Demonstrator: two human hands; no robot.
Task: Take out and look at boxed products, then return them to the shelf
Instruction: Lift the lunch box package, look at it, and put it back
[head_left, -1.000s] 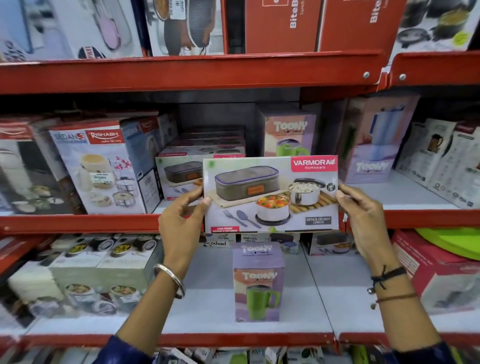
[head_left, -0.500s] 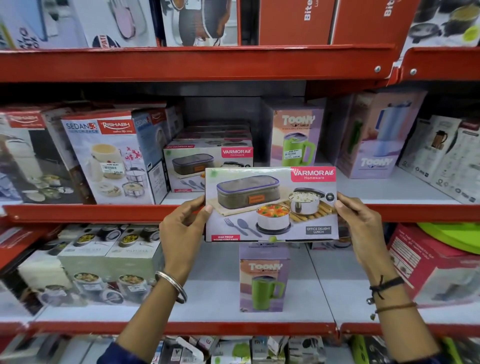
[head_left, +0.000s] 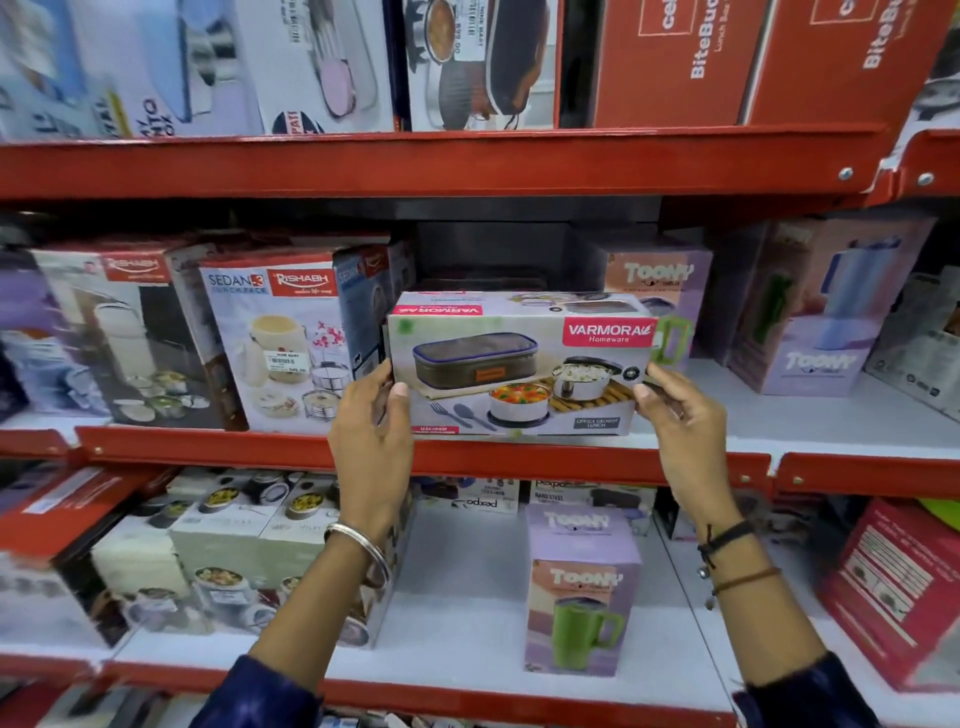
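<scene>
A white Varmora lunch-box carton (head_left: 519, 364), printed with a grey bag and steel bowls, is level with the middle shelf (head_left: 467, 457), its bottom edge at the red shelf lip. My left hand (head_left: 371, 441) grips its left end and my right hand (head_left: 680, 421) grips its right end. Whether the carton rests on the shelf board or hangs just above it I cannot tell. Its top face shows, so it tilts slightly toward me. Behind it, more of the same cartons are mostly hidden.
A Rishabh Sedan box (head_left: 280, 343) stands directly left of the carton, a purple Toony mug box (head_left: 660, 291) directly right behind it. The red upper shelf (head_left: 415, 161) hangs close overhead. Another Toony box (head_left: 576, 592) stands on the lower shelf between my forearms.
Both hands have carried the Varmora carton up and forward, from in front of the shelf lip to the middle shelf opening. Its top face now shows.
</scene>
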